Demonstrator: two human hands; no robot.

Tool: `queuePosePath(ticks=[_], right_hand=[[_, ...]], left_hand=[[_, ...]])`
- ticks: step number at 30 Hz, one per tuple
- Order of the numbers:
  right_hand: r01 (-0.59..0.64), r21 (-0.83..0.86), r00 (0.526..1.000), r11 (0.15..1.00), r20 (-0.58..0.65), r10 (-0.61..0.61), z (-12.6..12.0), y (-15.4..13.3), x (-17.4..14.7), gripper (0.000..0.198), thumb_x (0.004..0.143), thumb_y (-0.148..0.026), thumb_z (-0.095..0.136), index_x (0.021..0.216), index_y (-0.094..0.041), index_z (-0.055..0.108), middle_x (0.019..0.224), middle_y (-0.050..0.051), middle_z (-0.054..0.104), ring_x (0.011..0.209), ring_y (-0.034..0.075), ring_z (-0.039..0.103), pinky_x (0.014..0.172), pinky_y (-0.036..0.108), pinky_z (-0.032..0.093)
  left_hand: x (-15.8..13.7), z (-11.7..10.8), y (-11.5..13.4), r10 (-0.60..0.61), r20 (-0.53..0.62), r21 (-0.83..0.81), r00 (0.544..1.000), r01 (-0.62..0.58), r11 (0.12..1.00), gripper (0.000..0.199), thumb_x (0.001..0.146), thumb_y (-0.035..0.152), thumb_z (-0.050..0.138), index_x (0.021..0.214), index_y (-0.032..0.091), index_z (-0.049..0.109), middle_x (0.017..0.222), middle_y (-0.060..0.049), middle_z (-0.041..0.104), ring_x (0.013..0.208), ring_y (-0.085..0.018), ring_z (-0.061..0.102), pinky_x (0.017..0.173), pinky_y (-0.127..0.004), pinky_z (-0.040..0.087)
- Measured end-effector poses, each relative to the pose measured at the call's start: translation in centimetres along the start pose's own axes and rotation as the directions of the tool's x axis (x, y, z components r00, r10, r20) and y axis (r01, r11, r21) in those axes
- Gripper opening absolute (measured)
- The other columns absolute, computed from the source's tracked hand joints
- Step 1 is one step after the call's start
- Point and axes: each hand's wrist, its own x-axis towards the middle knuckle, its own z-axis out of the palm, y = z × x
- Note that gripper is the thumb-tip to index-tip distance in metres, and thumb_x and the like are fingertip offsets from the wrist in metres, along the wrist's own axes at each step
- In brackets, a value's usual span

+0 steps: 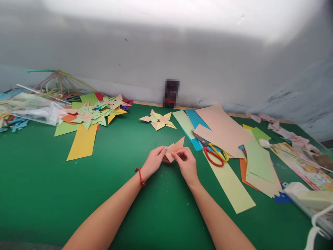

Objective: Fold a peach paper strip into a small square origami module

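Between my two hands, above the green tabletop, is a folded piece of pink paper with a pointed tip rising up and to the right. My left hand, with a red cord bracelet on the wrist, pinches its left side. On the right edge and lower part, my right hand is closed with thumb and finger on the paper. Some of the fingers behind the paper are hidden. Just beyond my hands lies a star-like group of folded pink and yellow paper pieces.
Scissors with red and yellow handles rest on paper sheets at right. Folded paper stars and a yellow strip lie at left, near a clear plastic bag. A white glue gun-like object sits at far right.
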Motion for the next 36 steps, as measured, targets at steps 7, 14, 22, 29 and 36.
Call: queuePosePath(ticks=[7,14,22,29,36], right_hand=[[-0.022,-0.021,0.999,1.0,-0.025,0.022,-0.04,0.22,-0.15,0.018,0.077,-0.034,0.059,0.069,-0.019,0.057,0.083,0.003,0.051,0.073,0.015,0.053,0.062,0.027,0.045],[-0.042,0.019,0.999,0.999,-0.031,0.043,0.03,0.41,-0.11,0.019,0.075,-0.036,0.061,0.068,-0.018,0.058,0.083,0.003,0.052,0.075,0.016,0.054,0.06,0.026,0.046],[-0.049,0.067,0.999,0.997,-0.018,0.05,-0.03,0.11,-0.05,0.018,0.074,-0.034,0.062,0.082,-0.02,0.056,0.084,0.003,0.054,0.076,0.016,0.055,0.062,0.028,0.047],[-0.178,0.297,0.984,0.938,0.048,0.171,-0.38,0.04,0.46,0.036,0.076,-0.038,0.059,0.105,-0.022,0.048,0.081,0.001,0.055,0.062,0.013,0.055,0.053,0.025,0.048],[-0.3,0.317,0.945,0.9,0.226,0.236,-0.46,0.45,0.43,0.027,0.075,-0.042,0.06,0.066,-0.02,0.047,0.051,-0.005,0.049,0.041,0.008,0.043,0.04,0.021,0.036]], left_hand=[[-0.17,0.25,0.07,0.036,-0.008,0.07,0.999,-0.035,0.997,0.031,0.08,0.043,0.048,0.066,0.015,0.05,0.066,0.0,0.056,0.065,-0.016,0.059,0.068,-0.031,0.051],[-0.23,0.03,-0.46,0.088,0.006,0.187,0.996,-0.087,0.978,0.033,0.083,0.044,0.043,0.073,0.015,0.057,0.072,-0.003,0.06,0.07,-0.017,0.059,0.067,-0.029,0.05],[0.04,0.2,-0.72,0.049,0.006,0.104,0.999,-0.049,0.993,0.033,0.081,0.046,0.046,0.07,0.016,0.055,0.068,-0.002,0.059,0.066,-0.017,0.059,0.067,-0.03,0.05],[0.22,-0.14,-0.06,0.042,-0.084,-0.016,0.996,-0.043,0.999,0.031,0.078,0.046,0.049,0.069,0.017,0.048,0.066,0.002,0.054,0.063,-0.015,0.058,0.067,-0.031,0.052],[-0.13,0.15,0.01,0.06,-0.043,0.077,0.997,-0.056,0.995,0.031,0.082,0.044,0.045,0.068,0.016,0.048,0.065,0.0,0.057,0.062,-0.015,0.059,0.066,-0.03,0.051]])
